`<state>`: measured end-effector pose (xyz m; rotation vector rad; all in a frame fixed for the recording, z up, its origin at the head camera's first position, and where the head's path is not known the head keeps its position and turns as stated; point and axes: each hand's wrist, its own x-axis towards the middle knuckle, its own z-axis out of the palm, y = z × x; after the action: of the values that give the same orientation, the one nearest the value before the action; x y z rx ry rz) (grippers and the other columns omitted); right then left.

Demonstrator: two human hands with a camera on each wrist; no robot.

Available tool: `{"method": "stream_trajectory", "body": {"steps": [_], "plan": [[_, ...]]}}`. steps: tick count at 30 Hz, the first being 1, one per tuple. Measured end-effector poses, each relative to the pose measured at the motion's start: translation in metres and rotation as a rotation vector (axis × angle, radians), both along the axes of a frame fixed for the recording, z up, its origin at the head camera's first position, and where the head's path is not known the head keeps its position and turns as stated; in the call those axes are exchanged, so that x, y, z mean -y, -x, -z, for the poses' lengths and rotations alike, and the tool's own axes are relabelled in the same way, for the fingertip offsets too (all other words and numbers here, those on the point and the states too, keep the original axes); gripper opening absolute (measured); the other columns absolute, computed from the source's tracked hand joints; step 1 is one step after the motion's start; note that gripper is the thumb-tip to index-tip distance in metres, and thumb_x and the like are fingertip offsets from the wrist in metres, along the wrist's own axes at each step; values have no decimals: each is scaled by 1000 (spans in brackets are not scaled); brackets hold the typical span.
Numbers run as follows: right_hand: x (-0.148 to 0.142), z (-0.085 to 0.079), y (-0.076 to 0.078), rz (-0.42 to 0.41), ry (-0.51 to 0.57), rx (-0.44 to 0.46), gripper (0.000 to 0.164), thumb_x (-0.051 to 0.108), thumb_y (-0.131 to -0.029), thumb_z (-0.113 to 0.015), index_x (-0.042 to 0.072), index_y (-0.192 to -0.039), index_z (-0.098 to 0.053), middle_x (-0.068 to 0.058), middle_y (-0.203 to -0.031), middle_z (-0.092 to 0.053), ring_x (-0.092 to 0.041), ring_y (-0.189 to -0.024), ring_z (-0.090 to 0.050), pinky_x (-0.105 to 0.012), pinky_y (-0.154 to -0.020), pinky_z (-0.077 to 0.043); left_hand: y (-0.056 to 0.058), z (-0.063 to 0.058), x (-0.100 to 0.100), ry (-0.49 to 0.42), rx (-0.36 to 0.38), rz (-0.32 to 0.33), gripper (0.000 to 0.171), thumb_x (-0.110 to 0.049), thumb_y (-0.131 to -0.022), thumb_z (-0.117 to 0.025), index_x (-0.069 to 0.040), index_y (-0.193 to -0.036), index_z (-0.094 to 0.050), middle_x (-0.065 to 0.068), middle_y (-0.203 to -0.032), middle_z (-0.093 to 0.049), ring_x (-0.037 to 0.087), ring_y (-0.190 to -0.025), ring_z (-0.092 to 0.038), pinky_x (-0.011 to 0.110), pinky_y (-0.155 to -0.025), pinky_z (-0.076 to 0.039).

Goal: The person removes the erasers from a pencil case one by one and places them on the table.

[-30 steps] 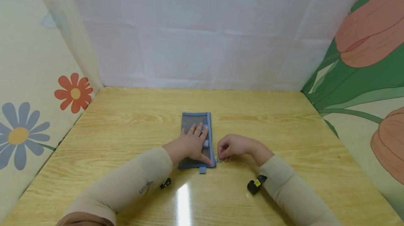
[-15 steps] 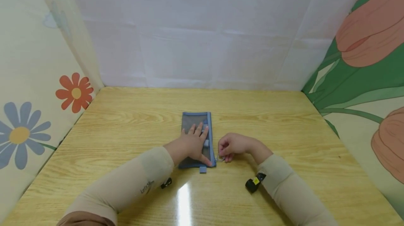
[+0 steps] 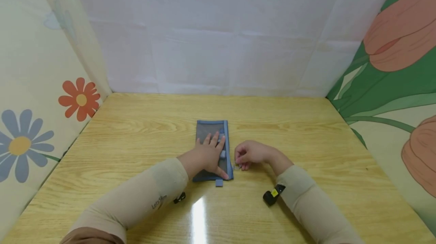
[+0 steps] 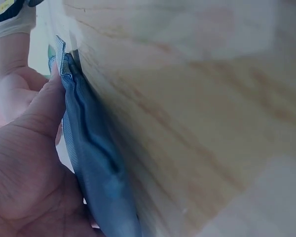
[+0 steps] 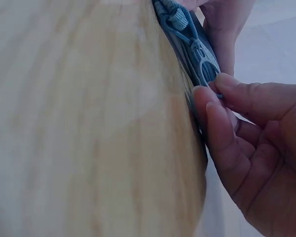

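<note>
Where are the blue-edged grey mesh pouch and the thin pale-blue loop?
Blue-edged grey mesh pouch point(image 3: 206, 129): head view, bare upper mesh.
Thin pale-blue loop point(image 5: 201, 73): right wrist view, left strand.

I've got the left hand point(image 3: 208, 157) lying palm down, fingers point(image 3: 215, 138) fanned, thumb point(image 3: 220, 172) stretched out to the side, the left forearm point(image 3: 137, 194) slanting in behind it from the lower left. Over on my right hand point(image 3: 253, 151), the wrist point(image 3: 281, 163) bends inward, and thumb and curled fingers point(image 5: 220, 126) form a pinch, with the right forearm point(image 3: 315, 204) angling in from the lower right.
</note>
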<state>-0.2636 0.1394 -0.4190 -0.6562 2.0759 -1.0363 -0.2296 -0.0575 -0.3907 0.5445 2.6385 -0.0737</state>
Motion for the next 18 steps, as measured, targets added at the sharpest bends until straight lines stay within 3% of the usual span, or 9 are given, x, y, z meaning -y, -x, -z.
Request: {"method": "stream_trajectory", "body": {"steps": [10, 18], "plan": [[2, -2, 9, 61, 7, -43, 10, 6, -89, -58, 1, -80, -60, -8, -74, -62, -19, -64, -62, -33, -61, -54, 2, 3, 0, 21, -5, 0, 134, -85, -48, -53, -18, -147, 5, 13, -151, 9, 39, -137, 0, 62, -104, -9], [3, 3, 18, 164, 20, -79, 8, 4, -88, -58, 1, -80, -61, -8, -73, -62, -18, -63, -62, -33, -62, -54, 1, 2, -1, 28, 1, -3, 133, -85, -48, -53, -18, -147, 5, 13, -151, 10, 39, -137, 0, 62, -104, -10]]}}
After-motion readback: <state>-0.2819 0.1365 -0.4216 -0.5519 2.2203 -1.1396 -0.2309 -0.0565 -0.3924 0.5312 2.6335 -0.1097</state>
